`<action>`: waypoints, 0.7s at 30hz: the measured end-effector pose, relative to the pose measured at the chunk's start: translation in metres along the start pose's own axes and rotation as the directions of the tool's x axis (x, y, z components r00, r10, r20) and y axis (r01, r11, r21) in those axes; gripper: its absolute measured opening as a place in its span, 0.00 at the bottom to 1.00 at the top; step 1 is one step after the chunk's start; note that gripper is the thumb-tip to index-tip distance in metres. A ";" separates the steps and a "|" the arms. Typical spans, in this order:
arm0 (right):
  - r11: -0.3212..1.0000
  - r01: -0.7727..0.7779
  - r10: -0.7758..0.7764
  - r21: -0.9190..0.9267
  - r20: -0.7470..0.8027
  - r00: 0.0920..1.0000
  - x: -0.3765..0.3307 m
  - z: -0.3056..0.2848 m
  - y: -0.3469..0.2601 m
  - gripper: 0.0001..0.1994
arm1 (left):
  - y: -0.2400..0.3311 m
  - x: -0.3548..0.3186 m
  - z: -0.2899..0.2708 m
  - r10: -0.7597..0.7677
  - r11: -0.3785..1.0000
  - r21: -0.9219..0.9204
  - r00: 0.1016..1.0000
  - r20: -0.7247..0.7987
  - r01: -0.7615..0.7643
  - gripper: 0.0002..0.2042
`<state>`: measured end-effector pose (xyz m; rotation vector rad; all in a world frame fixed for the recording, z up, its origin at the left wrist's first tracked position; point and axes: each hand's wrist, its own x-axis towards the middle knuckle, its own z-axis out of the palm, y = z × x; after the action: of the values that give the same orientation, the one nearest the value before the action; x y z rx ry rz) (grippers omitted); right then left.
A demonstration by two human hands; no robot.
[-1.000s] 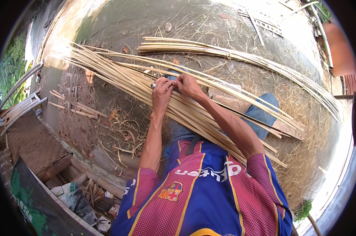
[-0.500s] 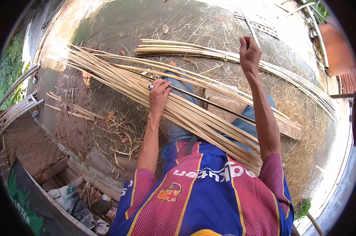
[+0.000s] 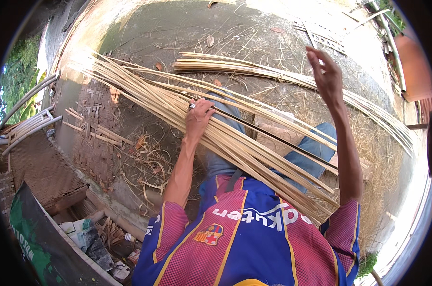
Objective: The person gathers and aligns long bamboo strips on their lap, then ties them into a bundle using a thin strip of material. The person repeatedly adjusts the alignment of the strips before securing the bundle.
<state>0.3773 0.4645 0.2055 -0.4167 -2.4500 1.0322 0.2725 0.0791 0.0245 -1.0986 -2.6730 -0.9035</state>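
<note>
A long bundle of pale bamboo strips [image 3: 268, 151] lies slantwise across my lap, from the far left to the near right. My left hand [image 3: 198, 117], wearing a ring, is closed over the bundle around its middle. A darker strip [image 3: 278, 134] runs along the far side of the bundle, close to the left fingers. Beyond the strips on the right, my right hand [image 3: 328, 78] is raised with its fingers apart, and nothing shows in it. It is nearest to a second bundle of bamboo strips [image 3: 230, 65] lying on the floor, farther off.
Thin curled shavings [image 3: 144, 159] litter the floor, thickest at the right. Short bamboo pieces [image 3: 99, 131] lie at left on a worn woven mat [image 3: 89, 157]. A bamboo lattice [image 3: 323, 38] rests at the far right. A dark green sheet [image 3: 39, 229] hangs at the near left.
My right hand has opened from a pinch and moved slightly right and nearer. The left hand keeps its hold on the bundle. The whole view has shifted a little.
</note>
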 end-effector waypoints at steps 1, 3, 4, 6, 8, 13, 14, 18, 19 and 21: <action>0.998 0.063 -0.065 0.018 0.249 0.966 -0.034 0.035 0.000 0.18 | -0.001 0.001 -0.005 0.002 1.000 -0.007 0.999 0.043 -0.002 0.13; 0.962 0.236 -0.138 -0.138 0.503 0.853 -0.092 0.077 -0.004 0.17 | 0.000 0.014 -0.011 0.018 1.000 -0.027 0.991 0.129 -0.015 0.13; 0.947 0.294 -0.190 -0.127 0.517 0.835 -0.109 0.092 -0.007 0.17 | -0.008 0.016 -0.009 0.135 0.991 -0.008 0.989 0.066 -0.135 0.09; 0.954 0.282 -0.178 -0.102 0.565 0.805 -0.135 0.113 -0.004 0.15 | -0.009 0.018 -0.016 0.153 0.984 0.058 0.971 0.185 -0.166 0.07; 0.976 0.215 -0.164 -0.025 0.567 0.808 -0.145 0.128 0.008 0.12 | -0.016 0.023 -0.020 0.301 0.935 0.134 0.936 0.181 -0.327 0.06; 0.958 0.219 -0.025 -0.186 0.707 0.707 -0.125 0.113 -0.015 0.12 | -0.017 0.016 -0.023 0.335 0.902 0.231 0.929 0.156 -0.364 0.06; 0.939 0.228 0.040 -0.257 0.743 0.668 -0.120 0.106 -0.027 0.12 | -0.016 0.015 -0.023 0.338 0.902 0.233 0.930 0.142 -0.363 0.07; 0.924 0.299 -0.089 -0.237 0.629 0.773 -0.130 0.108 -0.024 0.13 | -0.016 0.013 -0.023 0.332 0.916 0.201 0.938 0.099 -0.346 0.07; 0.969 0.190 -0.046 -0.160 0.636 0.770 -0.124 0.103 -0.030 0.13 | -0.014 0.011 -0.025 0.358 0.911 0.192 0.931 0.070 -0.365 0.07; 0.997 0.024 0.027 -0.069 0.657 0.754 -0.119 0.102 -0.030 0.13 | -0.010 0.009 -0.026 0.347 0.919 0.169 0.935 0.079 -0.355 0.08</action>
<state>0.4236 0.3316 0.1303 -0.0640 -3.1161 1.2519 0.2561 0.0635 0.0437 -1.5028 -2.4144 -0.5638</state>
